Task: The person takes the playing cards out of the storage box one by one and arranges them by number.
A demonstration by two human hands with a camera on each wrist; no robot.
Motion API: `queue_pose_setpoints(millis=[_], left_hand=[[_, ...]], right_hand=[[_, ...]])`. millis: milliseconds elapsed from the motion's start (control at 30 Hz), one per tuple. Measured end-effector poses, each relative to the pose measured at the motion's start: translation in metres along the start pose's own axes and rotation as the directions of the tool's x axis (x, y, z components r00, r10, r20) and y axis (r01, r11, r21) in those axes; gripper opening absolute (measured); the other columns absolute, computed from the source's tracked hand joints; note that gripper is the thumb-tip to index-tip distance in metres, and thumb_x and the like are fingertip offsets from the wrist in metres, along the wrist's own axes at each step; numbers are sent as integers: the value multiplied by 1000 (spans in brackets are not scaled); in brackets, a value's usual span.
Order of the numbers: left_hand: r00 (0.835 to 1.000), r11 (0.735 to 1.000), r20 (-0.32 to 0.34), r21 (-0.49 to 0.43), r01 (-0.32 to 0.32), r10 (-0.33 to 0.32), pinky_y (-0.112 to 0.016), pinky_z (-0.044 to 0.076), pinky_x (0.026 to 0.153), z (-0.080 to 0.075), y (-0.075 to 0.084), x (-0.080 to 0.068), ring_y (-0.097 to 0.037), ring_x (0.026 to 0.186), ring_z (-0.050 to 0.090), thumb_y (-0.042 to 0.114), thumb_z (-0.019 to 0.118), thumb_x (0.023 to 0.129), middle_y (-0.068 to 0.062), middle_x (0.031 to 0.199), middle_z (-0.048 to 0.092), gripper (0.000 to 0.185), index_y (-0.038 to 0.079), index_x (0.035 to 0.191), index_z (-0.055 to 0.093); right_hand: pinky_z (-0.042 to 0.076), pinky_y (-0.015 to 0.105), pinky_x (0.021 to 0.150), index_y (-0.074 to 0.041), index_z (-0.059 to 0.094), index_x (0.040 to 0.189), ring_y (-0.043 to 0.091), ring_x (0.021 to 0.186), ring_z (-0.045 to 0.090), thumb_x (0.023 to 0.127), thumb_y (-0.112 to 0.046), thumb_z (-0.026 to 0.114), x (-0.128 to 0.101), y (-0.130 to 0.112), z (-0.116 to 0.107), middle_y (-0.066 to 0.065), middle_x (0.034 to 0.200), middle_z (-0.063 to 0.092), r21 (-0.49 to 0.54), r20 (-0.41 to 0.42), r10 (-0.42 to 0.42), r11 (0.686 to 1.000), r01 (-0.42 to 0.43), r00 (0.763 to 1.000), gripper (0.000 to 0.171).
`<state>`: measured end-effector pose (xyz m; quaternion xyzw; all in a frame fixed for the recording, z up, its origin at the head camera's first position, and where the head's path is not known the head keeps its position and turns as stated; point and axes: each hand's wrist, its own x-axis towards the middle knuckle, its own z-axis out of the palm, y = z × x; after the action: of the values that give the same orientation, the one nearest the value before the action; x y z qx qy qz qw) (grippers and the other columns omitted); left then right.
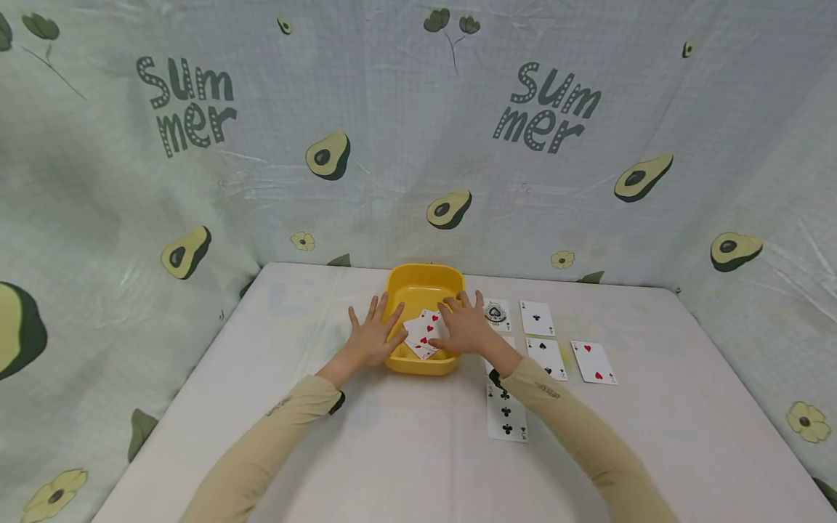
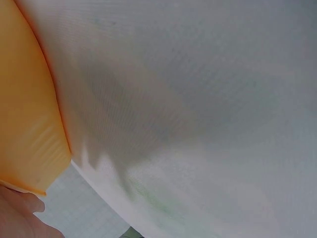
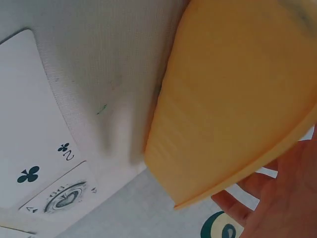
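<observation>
Head view: a yellow tub (image 1: 421, 290) sits mid-table on the white cloth (image 1: 405, 450), with a few red-suit cards (image 1: 423, 333) lying loose in its near half. Left hand (image 1: 373, 335) lies against the tub's left rim, fingers spread and straight, gripping nothing. Right hand (image 1: 466, 327) rests over the right rim, fingers extended toward the cards, fingertips at or touching their edge; cannot tell if it pinches one. To the right of the tub, face-up cards lie in rows: a spade ace (image 1: 496, 313), a club card (image 1: 537, 317), another black card (image 1: 546, 357), a heart card (image 1: 593, 362), and a club four (image 1: 506, 412) nearest the person. Right wrist view: tub wall (image 3: 233, 114) close, club two (image 3: 34, 134) beside it.
</observation>
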<state>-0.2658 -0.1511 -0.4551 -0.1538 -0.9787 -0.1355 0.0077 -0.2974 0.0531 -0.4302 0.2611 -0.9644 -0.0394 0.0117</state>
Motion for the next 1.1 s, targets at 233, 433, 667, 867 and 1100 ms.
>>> queue_pose_setpoints(millis=[233,433,667,867,1100], left_hand=[[1000,1000,-13,-11,-14,14,-71,-6,95,-1,0,0,-39,137,1,45,35,93,-18,150,0,59,19,144,17],[999,1000,-22,-15,-23,23,-72,-5,94,0,0,0,-40,137,3,44,35,93,-19,150,1,59,17,143,20],[1000,1000,-24,-2,-17,17,-72,-2,95,1,0,0,-40,137,5,43,35,93,-19,150,2,58,18,143,19],[999,1000,-33,9,-18,18,-72,0,95,1,1,1,-40,137,7,44,35,93,-19,150,3,58,18,143,20],[999,1000,-34,-4,-20,19,-72,-1,95,0,0,1,-40,137,5,44,35,93,-19,150,3,58,17,143,21]], right_hand=[[9,61,104,-9,44,132,33,129,28,76,-66,49,17,-7,7,9,134,44,-86,55,0,996,5,998,80],[11,60,104,-13,44,132,31,130,29,73,-73,44,25,-8,13,7,132,48,-177,96,9,984,8,995,85],[9,61,105,-14,41,134,30,131,27,71,-76,41,32,-7,21,7,132,49,-216,157,36,976,-2,987,88],[8,61,104,-12,42,133,31,132,27,70,-76,44,34,-7,23,7,130,50,-206,173,46,979,-9,984,89],[10,61,104,-7,46,129,30,129,30,70,-75,45,32,-7,20,8,127,52,-199,155,37,980,-5,987,90]])
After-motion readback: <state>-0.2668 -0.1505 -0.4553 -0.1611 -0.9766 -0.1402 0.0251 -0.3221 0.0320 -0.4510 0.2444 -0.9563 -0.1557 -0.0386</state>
